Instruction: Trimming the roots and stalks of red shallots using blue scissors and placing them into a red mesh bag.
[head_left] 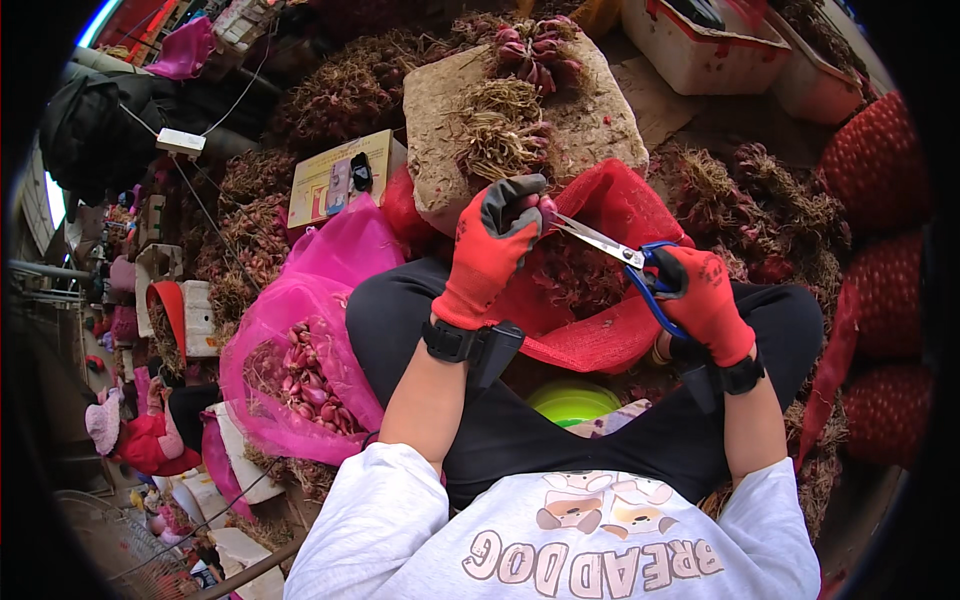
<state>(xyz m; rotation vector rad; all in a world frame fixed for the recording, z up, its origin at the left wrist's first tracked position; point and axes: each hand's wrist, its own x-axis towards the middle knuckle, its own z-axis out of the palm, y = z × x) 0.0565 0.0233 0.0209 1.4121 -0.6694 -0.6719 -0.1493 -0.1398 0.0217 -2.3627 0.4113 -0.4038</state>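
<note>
My left hand, in a red and grey work glove, pinches a small purple shallot between thumb and fingers. From the right, my right hand, gloved alike, grips the blue handles of a pair of scissors. The metal blades point left, with their tips at the shallot; whether they touch it I cannot tell. Below the blades a red mesh bag lies open between my knees, with shallots and dry roots in it. Beyond my left hand, a foam block bears a bundle of shallots with dried tops.
A pink mesh bag of loose shallots leans by my left knee. Heaps of dried shallots lie around the block. Full red sacks stack at right. A lime-green bowl sits between my legs. Another person sits far left.
</note>
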